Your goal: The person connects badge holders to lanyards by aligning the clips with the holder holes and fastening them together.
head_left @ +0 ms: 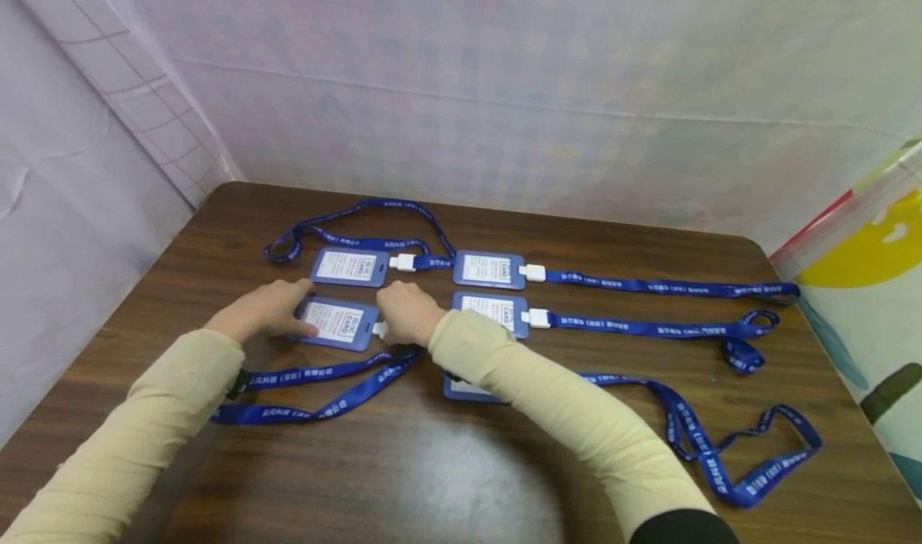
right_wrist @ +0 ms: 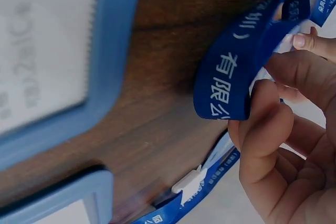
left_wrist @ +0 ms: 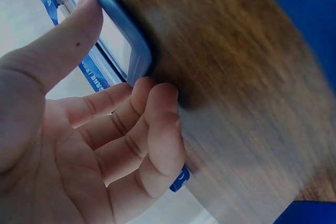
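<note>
My left hand [head_left: 268, 310] holds the left end of a blue ID badge holder [head_left: 338, 324] on the table. In the left wrist view, its thumb lies over the card face while the fingers curl at the holder's blue rim [left_wrist: 140, 59]. At the holder's other end, my right hand [head_left: 406, 312] grips the blue lanyard by its white clip, which is mostly hidden. The right wrist view shows thumb and fingers pinching the printed lanyard strap [right_wrist: 223, 85]. That lanyard's loop [head_left: 338, 404] trails leftward in front of the holder, under the left forearm.
Behind lies another badge holder [head_left: 349, 266] with its lanyard looped. On the right, a back badge [head_left: 490, 270], a middle badge [head_left: 519, 328] and a front badge [head_left: 468, 390] have lanyards stretching rightward. My right forearm partly covers the latter two. A white curtain [head_left: 504, 112] hangs behind the table.
</note>
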`<state>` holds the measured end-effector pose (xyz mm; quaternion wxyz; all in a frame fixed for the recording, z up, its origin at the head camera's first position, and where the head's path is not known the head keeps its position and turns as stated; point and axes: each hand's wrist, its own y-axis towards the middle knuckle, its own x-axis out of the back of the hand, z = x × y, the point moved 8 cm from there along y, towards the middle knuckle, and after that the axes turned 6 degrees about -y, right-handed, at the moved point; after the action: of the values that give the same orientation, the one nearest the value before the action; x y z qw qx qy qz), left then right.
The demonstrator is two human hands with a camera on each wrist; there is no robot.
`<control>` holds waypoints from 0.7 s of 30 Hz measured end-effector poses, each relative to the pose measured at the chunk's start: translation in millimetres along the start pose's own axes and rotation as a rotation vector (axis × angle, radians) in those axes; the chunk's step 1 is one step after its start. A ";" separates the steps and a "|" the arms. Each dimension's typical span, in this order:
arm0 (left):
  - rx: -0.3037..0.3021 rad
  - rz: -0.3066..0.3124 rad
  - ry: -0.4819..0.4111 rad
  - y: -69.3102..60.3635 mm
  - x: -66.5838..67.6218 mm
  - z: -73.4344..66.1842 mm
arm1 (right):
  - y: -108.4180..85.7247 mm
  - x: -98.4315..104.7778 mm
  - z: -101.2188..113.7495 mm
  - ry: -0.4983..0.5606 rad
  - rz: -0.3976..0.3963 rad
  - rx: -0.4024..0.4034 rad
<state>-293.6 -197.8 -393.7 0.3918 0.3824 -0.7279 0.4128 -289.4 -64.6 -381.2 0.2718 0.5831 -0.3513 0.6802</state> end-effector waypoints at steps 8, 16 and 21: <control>0.014 0.011 -0.007 -0.2 -0.2 -1.3 | 0.6 2.3 0.9 -0.015 0.020 0.008; -0.023 -0.031 -0.008 -1.3 1.3 -4.0 | 0.6 -1.1 -1.4 0.010 0.020 0.014; -0.028 -0.043 -0.005 -1.2 2.1 -4.5 | 1.5 -3.2 -2.1 0.018 0.017 0.016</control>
<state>-292.2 -194.7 -389.9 0.4041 0.3936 -0.7261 0.3931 -291.3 -63.7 -384.7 0.2646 0.5760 -0.3483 0.6905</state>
